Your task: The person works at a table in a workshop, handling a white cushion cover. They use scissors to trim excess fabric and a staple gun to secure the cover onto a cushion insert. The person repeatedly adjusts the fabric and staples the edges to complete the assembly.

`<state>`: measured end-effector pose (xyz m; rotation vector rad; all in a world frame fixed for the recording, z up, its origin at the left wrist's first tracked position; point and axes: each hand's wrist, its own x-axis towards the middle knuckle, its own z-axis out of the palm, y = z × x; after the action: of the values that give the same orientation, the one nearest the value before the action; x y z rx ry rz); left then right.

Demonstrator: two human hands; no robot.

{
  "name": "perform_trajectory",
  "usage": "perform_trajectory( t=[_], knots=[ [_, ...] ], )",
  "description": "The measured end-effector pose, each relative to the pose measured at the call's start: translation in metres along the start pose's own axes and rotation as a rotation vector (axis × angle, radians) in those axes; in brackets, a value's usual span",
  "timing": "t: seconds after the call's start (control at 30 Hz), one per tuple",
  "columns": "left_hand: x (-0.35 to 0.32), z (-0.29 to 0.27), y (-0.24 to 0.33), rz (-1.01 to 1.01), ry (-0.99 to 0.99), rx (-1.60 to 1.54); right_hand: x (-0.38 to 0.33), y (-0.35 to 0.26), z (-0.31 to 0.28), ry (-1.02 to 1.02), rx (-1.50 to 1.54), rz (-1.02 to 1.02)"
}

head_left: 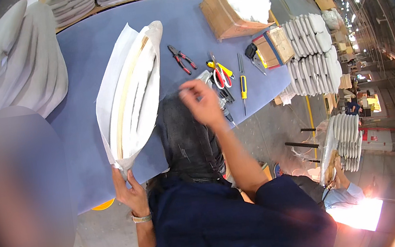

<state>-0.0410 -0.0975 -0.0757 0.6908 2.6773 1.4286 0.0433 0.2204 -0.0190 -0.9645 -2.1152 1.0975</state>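
A white padded cover with a tan zipper strip [130,94] lies lengthwise on the blue table [80,54]. My left hand [129,188] grips its near corner at the table's edge; a metal watch sits on that wrist. My right hand [202,100] hovers over the table to the right of the cover, fingers pinched together near a small metal tool [206,78]; I cannot tell whether it holds anything. A dark apron [187,139] covers my front below it.
Red-handled pliers [181,59], red scissors [221,76] and a yellow screwdriver [243,86] lie on the table. A cardboard box of white stuffing [235,7] stands behind. Stacked white pads [312,55] sit right; grey cushions [18,66] left. Another person [341,189] works lower right.
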Motion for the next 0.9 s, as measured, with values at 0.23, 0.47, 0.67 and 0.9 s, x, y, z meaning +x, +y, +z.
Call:
perform_trajectory(
  t=[0.23, 0.47, 0.67, 0.9],
  knots=[
    [0.004, 0.002, 0.007, -0.109, -0.029, 0.008, 0.06, 0.182, -0.108, 0.038, -0.734, 0.333],
    [0.001, 0.001, 0.015, -0.168, -0.022, -0.017, 0.088, 0.208, -0.133, -0.168, -0.889, 0.42],
    [-0.01, 0.008, 0.006, -0.148, 0.037, -0.086, 0.095, 0.235, -0.13, 0.041, -0.968, 0.245],
    [0.006, 0.002, 0.025, -0.015, 0.061, -0.01, 0.016, 0.243, -0.077, -0.153, -0.632, 0.17]
  ],
)
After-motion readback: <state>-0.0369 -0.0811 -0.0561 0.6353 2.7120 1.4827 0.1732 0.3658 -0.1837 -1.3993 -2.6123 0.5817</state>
